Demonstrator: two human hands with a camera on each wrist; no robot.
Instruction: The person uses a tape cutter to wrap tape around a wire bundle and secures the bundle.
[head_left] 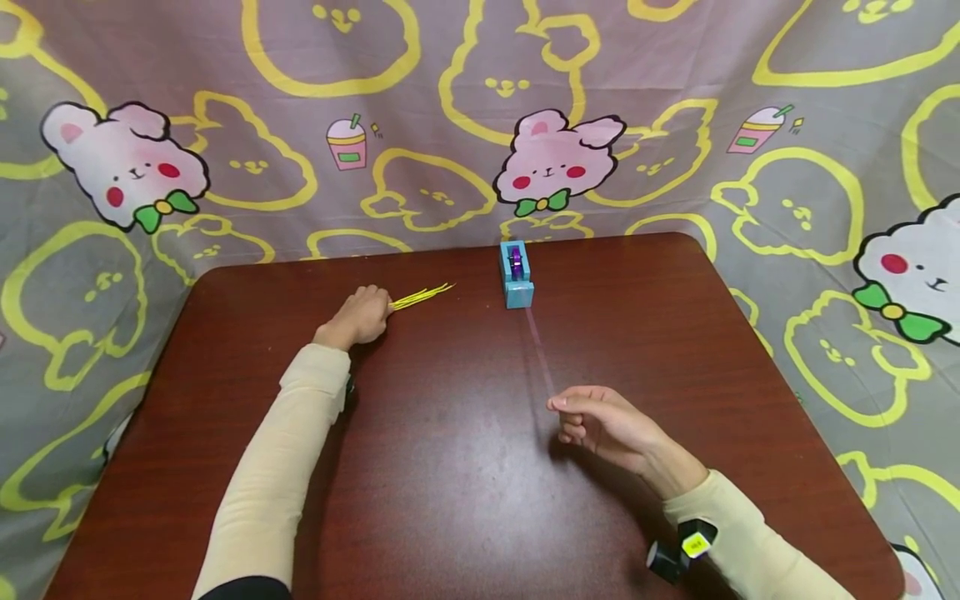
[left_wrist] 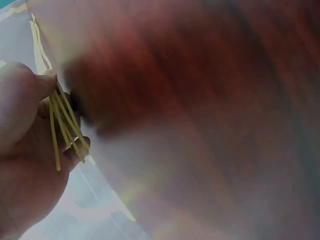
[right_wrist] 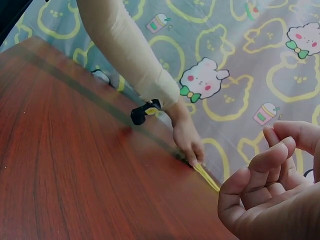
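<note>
On the left side of the table, my left hand (head_left: pixel 363 315) grips a bundle of thin yellow strands (head_left: pixel 423 297). The left wrist view shows the strands (left_wrist: pixel 62 120) pinched by the thumb, with several loose ends fanned out below. A light-blue tape dispenser (head_left: pixel 518 293) with a purple roll (head_left: pixel 516 261) stands near the back edge. From it a clear strip of tape (head_left: pixel 539 351) stretches forward to my right hand (head_left: pixel 607 425), which pinches its end between thumb and index finger. In the right wrist view the right hand's (right_wrist: pixel 275 185) other fingers are curled.
Behind the dark red-brown table (head_left: pixel 435 467) hangs a patterned cloth (head_left: pixel 420 100) with bunnies and yellow outlines, close along the back edge and both sides. Both forearms wear pale sleeves, with a small black device (head_left: pixel 682 548) at the right wrist.
</note>
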